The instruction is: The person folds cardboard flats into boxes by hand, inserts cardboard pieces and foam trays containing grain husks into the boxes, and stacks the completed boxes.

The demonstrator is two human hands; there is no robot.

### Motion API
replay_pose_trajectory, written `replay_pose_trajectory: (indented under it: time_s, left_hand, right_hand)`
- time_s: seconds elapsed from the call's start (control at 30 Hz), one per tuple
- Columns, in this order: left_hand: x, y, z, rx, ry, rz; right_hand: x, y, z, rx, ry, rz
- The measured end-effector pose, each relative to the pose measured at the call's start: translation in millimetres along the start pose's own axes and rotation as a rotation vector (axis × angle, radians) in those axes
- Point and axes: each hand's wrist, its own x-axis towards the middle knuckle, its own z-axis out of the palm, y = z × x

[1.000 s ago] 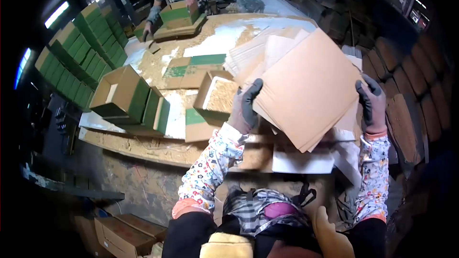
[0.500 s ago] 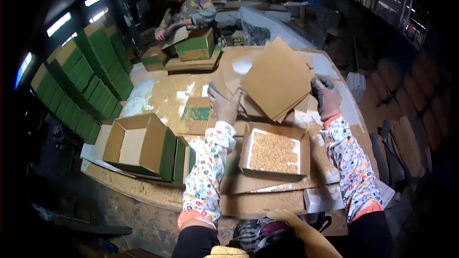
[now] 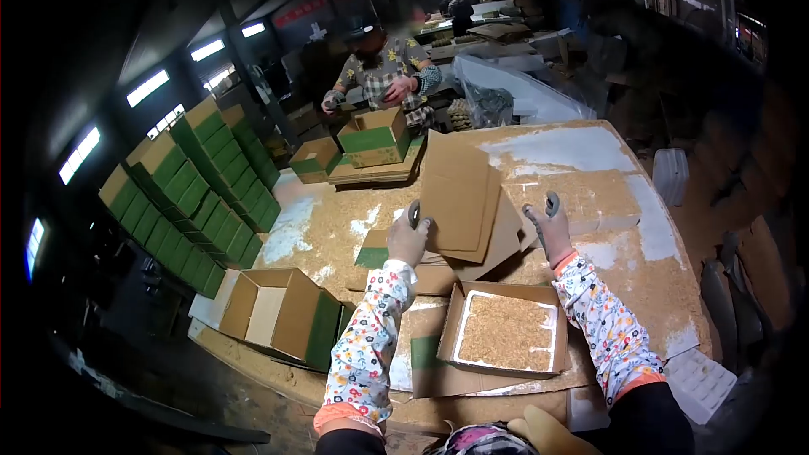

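My left hand (image 3: pixel 408 238), in a grey-fingered glove, grips the left edge of several brown cardboard sheets (image 3: pixel 458 198). The sheets are tilted up and fanned slightly behind one another. To their right is my right hand (image 3: pixel 550 229), gloved too, its thumb and fingers apart and nothing between them. Just below both hands sits an open cardboard box (image 3: pixel 451 357). Inside it, a white-edged tray is covered with tan, grainy material (image 3: pixel 507 333).
An open box with green sides (image 3: pixel 297 316) stands at the left. Stacked green-and-brown boxes (image 3: pixel 198 190) rise behind it. Across the grain-strewn table (image 3: pixel 590 152), a co-worker (image 3: pixel 383 67) stands behind another open box (image 3: pixel 375 139). A white tray (image 3: pixel 699 383) lies at the lower right.
The cardboard sheets have swung left and tilted up, from my right hand to my left. My right hand has come off them and opened. The view has shifted, showing more of the far side.
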Motion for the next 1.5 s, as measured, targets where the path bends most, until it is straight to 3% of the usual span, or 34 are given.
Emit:
replay_pose_trajectory:
  time_s: [0.07,0.1,0.17,0.2,0.23,0.27,0.37,0.43,0.47,0.5,0.57,0.63,0.7,0.73,0.8,0.83,0.87,0.9,0.93,1.0,1.03,1.07,1.1,1.13,1.17,1.2,1.23,1.27,1.3,1.33,1.37,1.43,1.5]
  left_hand:
    - [17.7,-14.5,6.9,-0.348,-0.006,-0.137]
    - [9.6,7.3,1.1,-0.418,0.062,-0.215]
    - [7.4,16.4,-7.7,0.08,0.223,0.078]
    - [8.3,14.8,-11.4,0.335,0.298,0.225]
    - [13.4,10.9,-12.2,0.269,0.25,0.197]
    - [13.1,11.3,-17.3,0.187,0.176,0.305]
    - [-22.3,20.5,-22.6,0.178,0.065,0.872]
    - [-65.4,6.0,-5.6,0.158,-0.191,1.178]
    - [-90.7,-5.2,4.7,0.11,-0.452,1.243]
    - [-151.1,-31.7,41.5,0.435,-0.852,1.237]
    - [-185.7,-72.4,68.5,0.41,-1.012,1.104]
    - [-185.9,-67.0,73.1,0.469,-1.066,1.087]
    - [-177.4,-51.0,65.1,0.466,-1.144,1.016]
    - [-170.1,-45.3,62.7,0.437,-1.121,1.013]
    - [-163.2,-28.7,50.5,0.348,-1.07,0.814]
    - [-158.8,-13.3,40.1,0.495,-0.987,0.816]
    - [-159.8,-5.1,33.9,0.637,-0.918,0.813]
    - [-162.9,-12.5,53.0,0.789,-1.098,0.665]
    - [-165.0,-16.4,72.7,0.879,-1.092,0.631]
    - [-183.5,-25.6,100.0,1.052,-1.111,0.547]
    - [-164.5,-2.3,87.8,0.747,-1.301,0.407]
    - [-154.8,-12.9,88.3,0.404,-1.317,0.296]
    - [-157.7,-38.1,84.9,-0.056,-1.017,0.414]
    - [-149.0,-18.3,58.6,0.059,-0.528,0.664]
    - [-134.2,-20.1,41.5,0.097,-0.272,0.65]
    - [-130.2,-52.1,36.4,0.011,-0.239,0.308]
    - [-134.3,-76.1,39.2,-0.138,-0.198,-0.064]
    - [-141.4,-129.0,63.0,-0.464,-0.352,-0.518]
    - [-159.2,-80.9,66.1,-0.541,-0.505,-0.78]
    - [-190.5,-96.4,92.8,0.059,-0.617,-0.422]
    - [-198.6,-89.3,101.8,0.036,-0.605,-0.422]
    - [-195.3,-92.5,111.4,-0.054,-0.59,-0.393]
    - [-198.8,-126.6,101.5,-0.169,-0.604,-0.363]
  right_hand:
    - [7.6,60.3,4.1,-0.226,-0.013,-0.145]
    - [4.3,76.1,1.7,-0.127,-0.097,-0.052]
    - [-1.2,90.2,2.8,0.07,-0.261,0.123]
    - [-15.3,69.3,2.6,-0.026,-0.28,0.158]
    - [-40.2,29.1,0.9,-0.115,-0.29,0.193]
    - [-60.3,0.5,4.3,-0.198,-0.293,0.222]
    - [-97.3,-15.6,-9.2,-0.284,0.146,-0.24]
    - [-126.4,-55.7,-9.5,-0.288,0.36,-0.541]
    - [-140.5,-74.9,-7.8,-0.322,0.409,-0.712]
    - [-163.2,-82.6,-1.6,-0.498,0.187,-0.683]
    - [-189.4,-91.0,-4.7,-0.795,-0.214,-0.626]
    - [-199.1,-32.4,-6.6,-1.023,-0.409,-0.448]
    - [-187.5,62.9,-51.0,-1.178,-0.907,0.054]
    - [-197.9,61.7,-52.0,-1.239,-0.911,0.127]
    - [-186.9,51.0,-42.1,-1.361,-0.901,0.206]
    - [-190.8,50.3,-43.5,-1.276,-0.755,0.073]
    - [-191.2,60.5,-37.9,-1.307,-0.77,0.024]
    - [-191.1,68.2,-34.5,-1.344,-0.785,-0.021]
    - [-195.9,73.7,-41.5,-1.391,-0.812,-0.049]
    - [-197.1,73.3,-60.9,-1.009,-0.851,0.175]
    - [-177.3,67.5,-67.4,-0.82,-0.847,0.263]
    - [-156.8,61.9,-74.4,-0.629,-0.837,0.346]
    - [-150.3,49.3,-93.2,-0.586,-0.658,0.172]
    - [-144.0,37.9,-116.4,-0.546,-0.462,0.012]
    - [-135.9,37.9,-138.6,-0.572,-0.315,-0.082]
    - [-131.1,40.9,-166.8,-0.616,-0.171,-0.158]
    - [-125.2,82.2,-195.8,-0.274,-0.309,0.213]
    - [-125.7,117.8,-202.3,-0.273,-0.442,0.386]
    - [-126.8,153.5,-208.6,-0.293,-0.58,0.553]
    - [-134.7,169.8,-186.6,-0.559,-0.642,0.488]
    - [-143.3,185.3,-164.4,-0.824,-0.701,0.42]
    - [-139.9,178.0,-141.7,-0.684,-0.588,0.36]
    - [-150.0,149.4,-128.1,-0.108,-0.526,0.456]
